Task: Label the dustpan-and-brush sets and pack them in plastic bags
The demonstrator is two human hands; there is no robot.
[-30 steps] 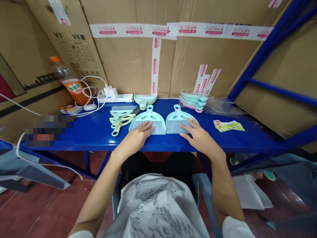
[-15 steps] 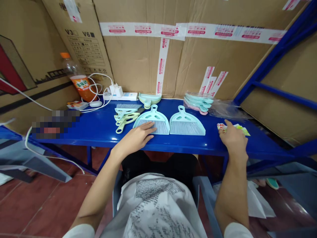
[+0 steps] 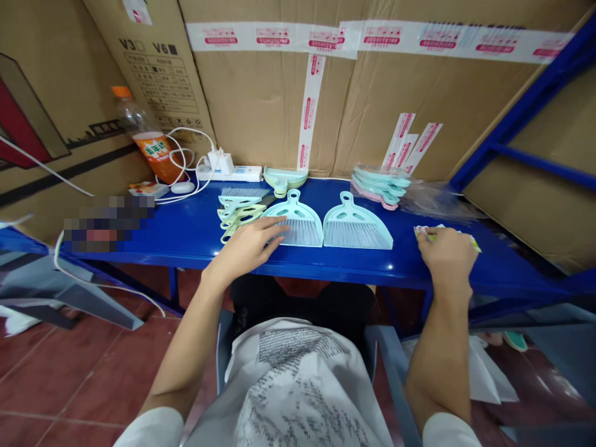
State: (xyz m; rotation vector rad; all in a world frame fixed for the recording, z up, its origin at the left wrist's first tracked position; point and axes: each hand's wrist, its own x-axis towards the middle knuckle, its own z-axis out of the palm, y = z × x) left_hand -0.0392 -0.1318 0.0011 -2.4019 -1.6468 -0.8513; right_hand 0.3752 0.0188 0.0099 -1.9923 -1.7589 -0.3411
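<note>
Two mint-green dustpans lie side by side on the blue table, each with a brush on it. My left hand point(image 3: 254, 243) rests with fingers stretched out at the near left edge of the left dustpan point(image 3: 305, 205); its fingertips reach over the bristles. The right dustpan point(image 3: 347, 214), with its brush point(image 3: 354, 234), lies untouched. Over at the right, my right hand point(image 3: 447, 251) has its fingers bent down on a small colourful printed paper point(image 3: 475, 242), thumb at its left end. The hand covers most of the paper, and some fingertips are hidden.
Green and mint brushes point(image 3: 242, 214) are piled left of the dustpans. Stacked dustpans point(image 3: 284, 180) stand behind, and bagged ones point(image 3: 382, 183) sit at the back right. A soda bottle point(image 3: 156, 149), a power strip point(image 3: 246, 172) and white cables occupy the back left. Cardboard point(image 3: 261, 112) walls the rear.
My right hand's fingers have bent down onto the printed paper. My left hand has slid slightly left and back across the left dustpan. The view has tilted a little.
</note>
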